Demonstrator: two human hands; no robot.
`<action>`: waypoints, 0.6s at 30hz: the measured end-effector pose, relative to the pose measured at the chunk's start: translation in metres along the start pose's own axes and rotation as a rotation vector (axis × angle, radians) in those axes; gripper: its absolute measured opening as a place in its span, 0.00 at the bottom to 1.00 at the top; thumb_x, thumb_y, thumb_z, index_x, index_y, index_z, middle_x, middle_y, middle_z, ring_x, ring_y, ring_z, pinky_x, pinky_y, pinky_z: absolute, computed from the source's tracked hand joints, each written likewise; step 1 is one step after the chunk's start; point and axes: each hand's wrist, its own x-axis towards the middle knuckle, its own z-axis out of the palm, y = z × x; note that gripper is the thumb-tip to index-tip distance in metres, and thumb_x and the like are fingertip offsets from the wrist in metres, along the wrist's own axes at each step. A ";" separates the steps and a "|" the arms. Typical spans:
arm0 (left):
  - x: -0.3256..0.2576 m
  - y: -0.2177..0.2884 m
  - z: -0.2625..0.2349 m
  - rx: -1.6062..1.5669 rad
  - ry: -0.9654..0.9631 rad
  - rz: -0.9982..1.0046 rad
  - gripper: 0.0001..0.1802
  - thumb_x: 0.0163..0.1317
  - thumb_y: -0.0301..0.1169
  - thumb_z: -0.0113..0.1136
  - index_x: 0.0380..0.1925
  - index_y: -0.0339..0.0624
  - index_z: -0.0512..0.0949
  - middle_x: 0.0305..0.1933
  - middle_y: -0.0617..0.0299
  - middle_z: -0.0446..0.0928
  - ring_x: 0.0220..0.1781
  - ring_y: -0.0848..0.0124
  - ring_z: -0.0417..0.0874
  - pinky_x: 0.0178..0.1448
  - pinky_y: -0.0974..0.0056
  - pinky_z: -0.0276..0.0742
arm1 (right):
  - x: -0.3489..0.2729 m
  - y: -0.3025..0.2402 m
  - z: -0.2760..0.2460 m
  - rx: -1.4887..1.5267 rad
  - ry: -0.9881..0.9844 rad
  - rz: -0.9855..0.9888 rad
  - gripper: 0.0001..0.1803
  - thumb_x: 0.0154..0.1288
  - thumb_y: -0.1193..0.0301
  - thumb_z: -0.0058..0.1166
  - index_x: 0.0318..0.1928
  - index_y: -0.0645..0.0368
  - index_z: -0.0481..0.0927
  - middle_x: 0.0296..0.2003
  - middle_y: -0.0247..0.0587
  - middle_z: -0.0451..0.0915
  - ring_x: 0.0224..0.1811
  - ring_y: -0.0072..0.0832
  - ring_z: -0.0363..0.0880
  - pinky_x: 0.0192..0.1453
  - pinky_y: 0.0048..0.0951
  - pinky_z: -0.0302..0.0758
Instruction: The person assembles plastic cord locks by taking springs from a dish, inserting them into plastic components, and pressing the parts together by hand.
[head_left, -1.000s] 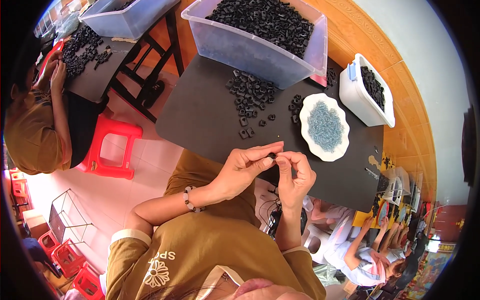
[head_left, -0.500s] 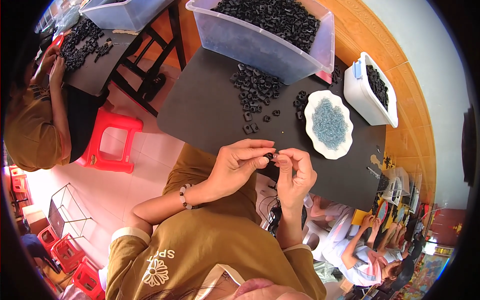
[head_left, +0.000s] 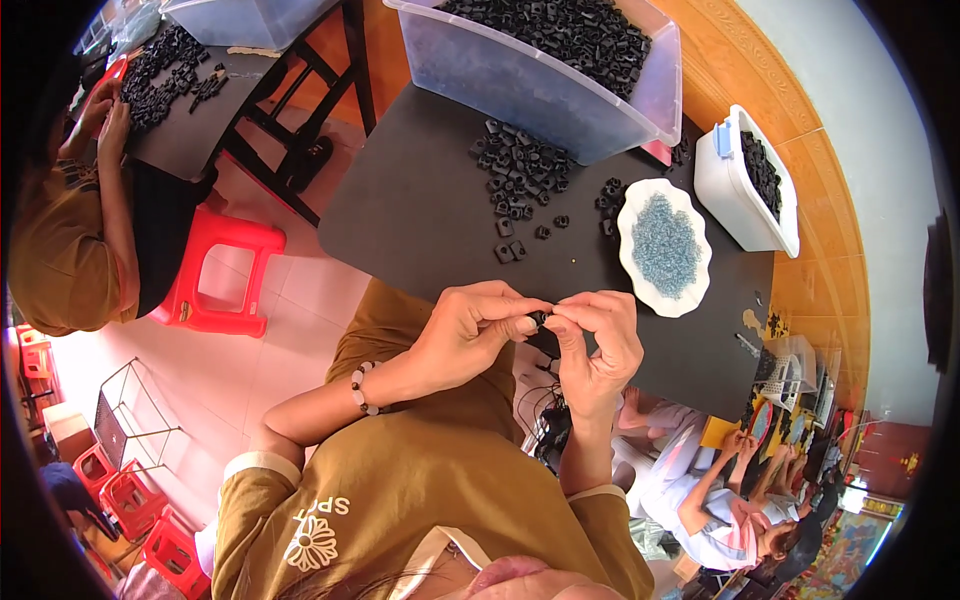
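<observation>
Between my two hands, over the near edge of the dark table, is a small black plastic part (head_left: 540, 317). My left hand (head_left: 478, 325) pinches it between thumb and fingers. My right hand (head_left: 598, 338) is closed in a pinch against its other side; whatever else its fingertips hold is too small to make out. Beyond my hands lies a loose pile of black plastic parts (head_left: 520, 170), with several strays nearer me. To the right of the pile stands a white scalloped dish (head_left: 632, 268) of small clear bluish pieces (head_left: 665, 247).
A large clear bin (head_left: 520, 100) heaped with black parts stands at the table's back. Right of it is a white tub (head_left: 725, 190) of similar parts. At the left, a person (head_left: 75, 250) works at another table beside a red stool (head_left: 225, 275). More people sit at lower right.
My right fingertips have closed in against the black part, and its thumb has shifted slightly. The table and its contents appear shifted slightly right in the view.
</observation>
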 end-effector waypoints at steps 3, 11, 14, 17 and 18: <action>-0.001 -0.001 -0.002 -0.076 -0.041 -0.006 0.13 0.71 0.19 0.59 0.51 0.38 0.86 0.39 0.60 0.80 0.36 0.76 0.82 0.41 0.70 0.81 | -0.002 0.001 0.002 0.078 -0.022 0.019 0.06 0.62 0.71 0.70 0.34 0.58 0.86 0.34 0.36 0.83 0.38 0.33 0.77 0.42 0.30 0.74; -0.003 -0.007 -0.015 -0.336 -0.141 -0.117 0.11 0.75 0.25 0.57 0.50 0.32 0.85 0.41 0.61 0.80 0.39 0.75 0.83 0.46 0.68 0.82 | -0.003 0.001 -0.001 -0.019 -0.084 -0.123 0.10 0.64 0.65 0.68 0.39 0.57 0.88 0.37 0.38 0.85 0.38 0.34 0.77 0.42 0.32 0.75; -0.002 -0.008 -0.023 -0.385 -0.195 -0.128 0.13 0.76 0.27 0.56 0.52 0.32 0.84 0.41 0.62 0.80 0.39 0.75 0.83 0.46 0.68 0.82 | -0.001 -0.001 -0.006 -0.173 -0.164 -0.309 0.16 0.63 0.59 0.67 0.47 0.54 0.90 0.42 0.36 0.86 0.39 0.36 0.76 0.42 0.34 0.76; -0.001 -0.005 -0.027 -0.446 -0.258 -0.142 0.14 0.76 0.29 0.56 0.54 0.33 0.83 0.40 0.62 0.79 0.38 0.75 0.82 0.46 0.69 0.82 | 0.002 0.001 -0.007 -0.157 -0.183 -0.309 0.15 0.63 0.61 0.67 0.46 0.54 0.90 0.43 0.36 0.86 0.39 0.37 0.76 0.42 0.34 0.76; -0.001 -0.005 -0.028 -0.442 -0.259 -0.136 0.14 0.76 0.29 0.56 0.54 0.33 0.83 0.40 0.62 0.79 0.38 0.75 0.82 0.46 0.69 0.82 | 0.004 0.001 -0.007 -0.157 -0.180 -0.315 0.15 0.63 0.61 0.67 0.46 0.54 0.90 0.43 0.36 0.86 0.39 0.37 0.76 0.42 0.34 0.76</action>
